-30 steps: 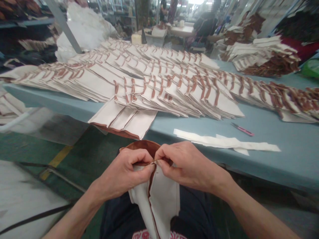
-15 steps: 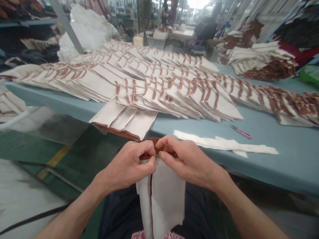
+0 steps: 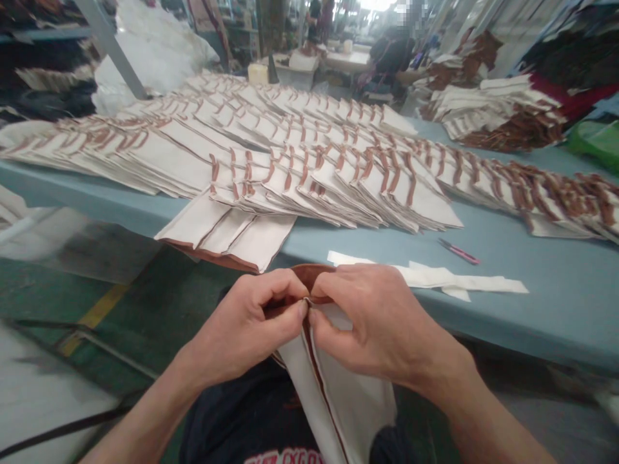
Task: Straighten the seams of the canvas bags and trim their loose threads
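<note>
I hold a cream fabric piece with brown trim (image 3: pixel 348 393) over my lap, just below the table edge. My left hand (image 3: pixel 246 322) and my right hand (image 3: pixel 372 322) pinch its brown top edge, fingertips meeting in the middle. Both hands are closed on the cloth. The cloth hangs down and to the right between my forearms, with a brown seam line running along it. The part of the brown edge under my fingers is hidden.
A light blue table (image 3: pixel 556 283) carries long overlapping rows of cream and brown pieces (image 3: pixel 309 174). White fabric strips (image 3: pixel 435 277) and pink snips (image 3: pixel 459 251) lie near the front edge. More stacks (image 3: pixel 503 109) stand far right. A person sits at the back.
My hands have stayed pinched on the top edge. The hanging cloth has swung from straight down to slanting right, and the view has shifted slightly.
</note>
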`<state>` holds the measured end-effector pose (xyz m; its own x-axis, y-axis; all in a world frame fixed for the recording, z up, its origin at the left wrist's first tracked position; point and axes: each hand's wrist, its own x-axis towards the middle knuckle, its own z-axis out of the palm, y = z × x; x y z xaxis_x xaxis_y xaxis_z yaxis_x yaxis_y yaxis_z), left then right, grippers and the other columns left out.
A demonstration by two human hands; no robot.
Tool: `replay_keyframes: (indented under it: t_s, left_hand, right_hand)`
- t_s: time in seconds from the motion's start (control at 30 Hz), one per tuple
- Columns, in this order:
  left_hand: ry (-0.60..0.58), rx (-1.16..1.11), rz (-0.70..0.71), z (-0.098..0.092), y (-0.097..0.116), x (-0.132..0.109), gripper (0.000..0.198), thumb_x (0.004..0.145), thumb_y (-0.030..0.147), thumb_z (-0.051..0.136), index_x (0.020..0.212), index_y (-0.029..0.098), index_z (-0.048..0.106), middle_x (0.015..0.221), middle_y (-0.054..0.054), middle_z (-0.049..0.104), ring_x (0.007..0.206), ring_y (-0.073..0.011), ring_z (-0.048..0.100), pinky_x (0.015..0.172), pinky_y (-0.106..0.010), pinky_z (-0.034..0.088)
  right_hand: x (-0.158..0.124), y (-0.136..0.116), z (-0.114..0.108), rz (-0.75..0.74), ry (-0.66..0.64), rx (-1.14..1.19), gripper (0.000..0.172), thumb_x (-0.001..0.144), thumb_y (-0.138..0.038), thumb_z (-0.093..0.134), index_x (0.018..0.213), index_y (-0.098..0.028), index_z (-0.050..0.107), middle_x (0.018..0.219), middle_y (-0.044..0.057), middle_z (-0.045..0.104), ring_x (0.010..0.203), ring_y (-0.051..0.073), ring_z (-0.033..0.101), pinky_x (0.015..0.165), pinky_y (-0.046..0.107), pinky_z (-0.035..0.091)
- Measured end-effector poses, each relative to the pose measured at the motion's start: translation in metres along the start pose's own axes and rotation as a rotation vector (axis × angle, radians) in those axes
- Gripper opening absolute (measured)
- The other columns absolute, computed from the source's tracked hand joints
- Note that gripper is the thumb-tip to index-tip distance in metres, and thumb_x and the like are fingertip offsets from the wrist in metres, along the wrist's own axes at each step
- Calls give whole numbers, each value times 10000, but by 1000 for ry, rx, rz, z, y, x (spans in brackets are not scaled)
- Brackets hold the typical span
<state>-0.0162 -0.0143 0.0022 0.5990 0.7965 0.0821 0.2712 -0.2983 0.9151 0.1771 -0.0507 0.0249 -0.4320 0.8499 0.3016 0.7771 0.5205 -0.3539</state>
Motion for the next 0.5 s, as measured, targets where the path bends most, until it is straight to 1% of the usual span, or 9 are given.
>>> replay_keyframes:
  t_s: [0.13, 0.23, 0.3, 0.37, 0.43, 0.5]
  left_hand:
    - [-84, 155, 41, -1, -6, -2, 162, 860, 89, 561, 787, 166, 684, 685, 51, 633, 601, -86, 526, 565, -191, 385]
    - [-97, 292, 91, -5, -4, -4, 177, 848, 60, 561, 819, 189, 679, 705, 53, 664, 628, -99, 552, 607, -208, 392]
    - [-105, 362, 126, -8, -2, -5, 185, 844, 54, 549, 832, 195, 667, 740, 45, 674, 666, -111, 572, 637, -221, 396]
    - [-115, 417, 152, -9, -1, -6, 174, 841, 56, 538, 822, 191, 646, 760, 37, 662, 691, -118, 577, 649, -231, 389]
    - [-124, 451, 182, -9, 1, -7, 165, 837, 51, 529, 786, 187, 607, 755, 38, 632, 684, -112, 559, 639, -233, 374]
    - [-122, 466, 217, -8, 2, -7, 176, 829, 42, 523, 734, 187, 547, 724, 47, 592, 645, -98, 526, 609, -227, 350]
  right_hand:
    - [-9, 4, 14, -1, -14, -73, 155, 825, -171, 592, 675, -199, 617, 629, 34, 680, 579, 184, 579, 583, 337, 278]
    - [-11, 8, 22, 14, -56, 6, 119, 807, -160, 602, 702, -190, 651, 643, 25, 697, 581, 167, 587, 585, 319, 280]
    - [-10, 10, 25, 36, -87, 67, 100, 775, -143, 604, 693, -189, 636, 632, 9, 684, 565, 148, 557, 575, 306, 261]
    - [-9, 11, 26, 57, -106, 112, 116, 747, -123, 598, 653, -190, 585, 602, -7, 645, 541, 130, 498, 565, 303, 234]
    - [-9, 9, 25, 66, -106, 162, 140, 736, -108, 585, 633, -191, 537, 590, -19, 608, 529, 116, 440, 559, 299, 220]
    - [-9, 8, 25, 64, -91, 225, 145, 739, -105, 568, 638, -194, 514, 599, -28, 583, 532, 109, 414, 559, 290, 229]
